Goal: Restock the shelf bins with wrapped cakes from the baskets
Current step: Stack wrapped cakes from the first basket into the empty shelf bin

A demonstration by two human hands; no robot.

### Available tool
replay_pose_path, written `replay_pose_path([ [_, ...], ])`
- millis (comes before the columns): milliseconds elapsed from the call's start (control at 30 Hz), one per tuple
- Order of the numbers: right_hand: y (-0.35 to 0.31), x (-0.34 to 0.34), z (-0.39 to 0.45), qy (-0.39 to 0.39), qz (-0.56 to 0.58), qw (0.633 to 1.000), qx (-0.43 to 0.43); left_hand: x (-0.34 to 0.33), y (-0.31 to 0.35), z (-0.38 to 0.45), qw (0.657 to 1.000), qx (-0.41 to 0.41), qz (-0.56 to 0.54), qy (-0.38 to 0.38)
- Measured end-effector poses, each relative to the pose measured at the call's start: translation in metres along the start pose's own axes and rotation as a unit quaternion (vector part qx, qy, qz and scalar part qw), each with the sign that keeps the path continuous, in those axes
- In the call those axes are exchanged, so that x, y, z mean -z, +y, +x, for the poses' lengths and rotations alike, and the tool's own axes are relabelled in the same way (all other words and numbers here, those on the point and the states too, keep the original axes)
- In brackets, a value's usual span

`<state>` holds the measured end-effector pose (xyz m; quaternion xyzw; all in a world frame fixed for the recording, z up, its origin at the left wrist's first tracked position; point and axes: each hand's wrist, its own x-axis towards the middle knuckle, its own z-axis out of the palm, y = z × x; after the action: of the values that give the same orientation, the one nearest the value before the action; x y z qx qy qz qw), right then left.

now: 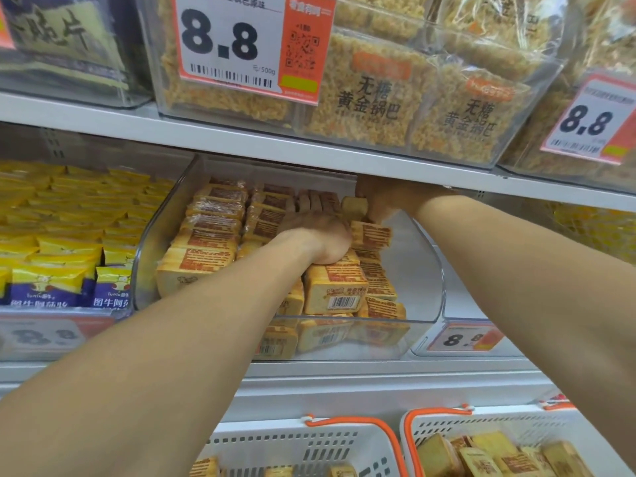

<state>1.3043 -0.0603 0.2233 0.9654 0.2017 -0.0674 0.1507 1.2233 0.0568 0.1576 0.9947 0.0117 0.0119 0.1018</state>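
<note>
Inside the clear plastic shelf bin (426, 270), the left hand (318, 239) lies with straight fingers pressing the stacked brown-wrapped cakes (339, 287). The right hand (385, 201), at the bin's back, pinches one cake (354, 206). Pressing too hard could topple the loose front rows. Below the bin, white baskets with orange handles (395, 438) hold more cakes under the white metal shelf (395, 373).

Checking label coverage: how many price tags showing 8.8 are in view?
4: large tag top centre, one upper right, one beside the cake bin, one blurred lower left. Others may be out of frame.
</note>
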Motion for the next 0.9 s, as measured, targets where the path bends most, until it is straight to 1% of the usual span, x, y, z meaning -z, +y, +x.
replay_pose_path([
  [67, -0.001, -0.001, -0.003, 0.014, 0.019, 1.000, -0.011, -0.001, -0.001, -0.001, 1.000, -0.001, -0.007, -0.014],
  [133, -0.002, -0.002, -0.005, 0.043, 0.102, 0.994, -0.012, -0.002, -0.001, 0.000, 1.000, -0.007, -0.006, -0.006],
  [200, 0.002, -0.008, -0.007, 0.087, 0.150, 0.985, 0.004, -0.002, 0.000, 0.000, 1.000, -0.006, 0.000, -0.006],
  [233, 0.005, -0.012, -0.008, 0.107, 0.161, 0.981, 0.012, -0.003, -0.001, 0.002, 1.000, -0.004, -0.001, -0.002],
  [300, 0.012, -0.023, -0.010, 0.137, 0.147, 0.979, 0.034, -0.003, -0.001, 0.002, 1.000, 0.000, 0.005, -0.004],
  [367, 0.017, -0.030, -0.013, 0.149, 0.141, 0.978, 0.047, -0.005, -0.001, 0.004, 1.000, -0.002, 0.003, -0.001],
  [467, 0.021, -0.034, -0.012, 0.137, 0.136, 0.980, 0.049, -0.003, 0.000, 0.002, 1.000, 0.002, 0.005, -0.004],
  [600, 0.020, -0.027, -0.017, 0.057, 0.138, 0.989, 0.024, 0.000, 0.001, -0.001, 1.000, 0.002, 0.012, -0.008],
  [667, 0.019, -0.021, -0.024, 0.035, 0.150, 0.988, 0.021, -0.001, 0.001, 0.000, 1.000, 0.004, 0.014, -0.009],
  [833, 0.016, -0.015, -0.037, 0.056, 0.162, 0.983, 0.068, -0.003, 0.000, 0.003, 1.000, 0.001, 0.016, -0.003],
  [900, 0.016, -0.016, -0.036, 0.089, 0.167, 0.979, 0.080, -0.004, 0.000, 0.004, 1.000, 0.002, 0.014, -0.002],
])
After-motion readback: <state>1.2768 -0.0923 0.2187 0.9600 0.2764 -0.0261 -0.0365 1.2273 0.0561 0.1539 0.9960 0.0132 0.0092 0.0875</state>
